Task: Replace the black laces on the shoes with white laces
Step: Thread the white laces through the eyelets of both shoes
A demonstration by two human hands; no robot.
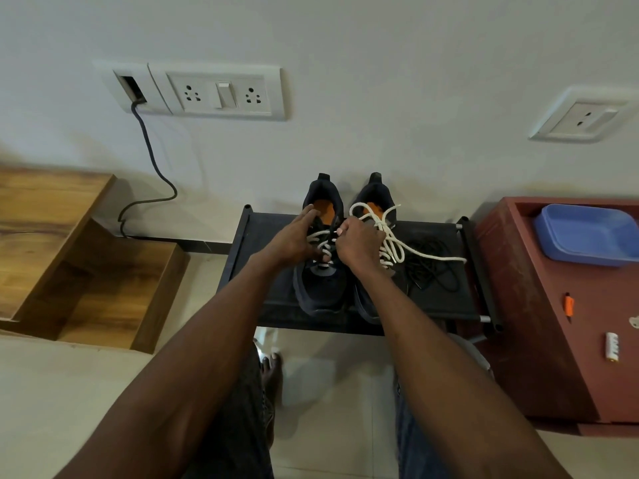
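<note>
Two black shoes (323,271) sit side by side on the black rack (273,299), both threaded with white laces (397,243). Our left hand (294,238) grips the left shoe's collar; our right hand (358,247) pinches its lace. One black lace pile (428,267) lies right, near the blue tray (587,233).

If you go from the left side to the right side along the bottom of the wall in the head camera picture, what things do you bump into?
Wooden step shelf → black cable → black shoe rack → left shoe → right shoe → pile of black laces → red-brown cabinet → blue tray.
</note>
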